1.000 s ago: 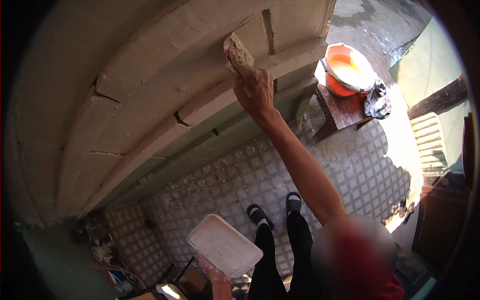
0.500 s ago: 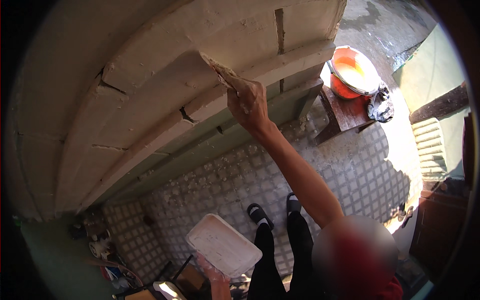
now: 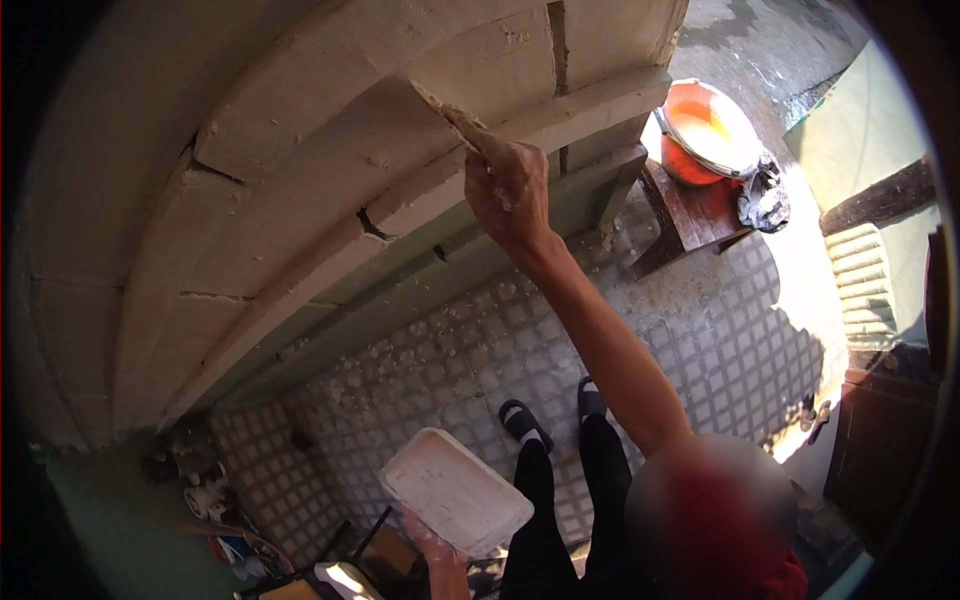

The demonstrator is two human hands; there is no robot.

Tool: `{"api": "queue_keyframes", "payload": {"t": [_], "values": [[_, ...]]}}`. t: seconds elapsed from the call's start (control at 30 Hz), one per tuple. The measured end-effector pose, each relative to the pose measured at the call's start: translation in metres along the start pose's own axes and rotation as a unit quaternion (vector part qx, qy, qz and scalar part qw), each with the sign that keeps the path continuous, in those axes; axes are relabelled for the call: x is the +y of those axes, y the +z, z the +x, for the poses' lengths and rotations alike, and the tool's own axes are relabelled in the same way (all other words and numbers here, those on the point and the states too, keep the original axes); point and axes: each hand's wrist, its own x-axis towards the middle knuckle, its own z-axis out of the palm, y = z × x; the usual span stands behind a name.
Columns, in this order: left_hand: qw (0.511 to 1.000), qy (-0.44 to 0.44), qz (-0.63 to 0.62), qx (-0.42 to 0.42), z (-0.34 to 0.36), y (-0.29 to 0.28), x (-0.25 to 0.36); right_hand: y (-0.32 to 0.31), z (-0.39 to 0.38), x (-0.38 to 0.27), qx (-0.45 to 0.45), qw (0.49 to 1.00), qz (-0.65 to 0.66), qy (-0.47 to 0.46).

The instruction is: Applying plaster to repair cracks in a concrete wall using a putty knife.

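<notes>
My right hand, arm stretched forward, is closed around the handle of a putty knife caked with pale plaster. Its blade meets the face of a pale panelled wall, inside a recess between raised bands. Dark cracks and gaps break these bands in several places. Low down, my left hand, smeared with white, grips the edge of a shallow rectangular white tray from beneath. Some of its fingers are hidden under the tray, which has a thin whitish coating inside.
An orange bucket with white material at its rim stands on a dark wooden stool, beside a crumpled plastic bag. Plaster bits dot the checkered tile floor. Assorted clutter lies at the lower left.
My right hand and the putty knife have moved slightly right and away along the wall. The tray stays in my left hand, shifted a little rightward in view.
</notes>
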Motion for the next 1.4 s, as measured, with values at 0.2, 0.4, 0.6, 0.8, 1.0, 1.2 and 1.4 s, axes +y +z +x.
{"api": "queue_keyframes", "payload": {"t": [0.2, 0.4, 0.6, 0.8, 1.0, 1.2, 1.4], "values": [[1.000, -0.001, 0.010, 0.001, -0.003, 0.009, -0.003, -0.033, 0.044, 0.029, 0.110, 0.985, -0.122, 0.055], [1.000, -0.005, -0.018, -0.007, 0.002, -0.001, -0.002, 0.011, -0.007, 0.004, 0.013, 0.995, 0.030, -0.093], [1.000, 0.013, 0.001, -0.009, -0.005, 0.007, 0.000, -0.041, 0.023, 0.044, 0.139, 0.973, -0.138, 0.121], [1.000, -0.008, -0.015, -0.015, -0.005, -0.005, 0.001, 0.020, -0.008, 0.024, 0.049, 0.996, -0.058, -0.054], [1.000, 0.009, 0.015, 0.008, -0.004, -0.011, -0.004, -0.021, -0.009, 0.009, 0.088, 0.993, -0.033, 0.066], [0.999, 0.001, 0.002, -0.039, -0.001, -0.010, -0.004, -0.003, 0.012, 0.062, 0.157, 0.973, -0.162, -0.046], [0.999, 0.013, 0.005, -0.031, 0.001, -0.015, -0.003, 0.016, -0.029, 0.022, 0.006, 0.999, 0.035, 0.007]]}}
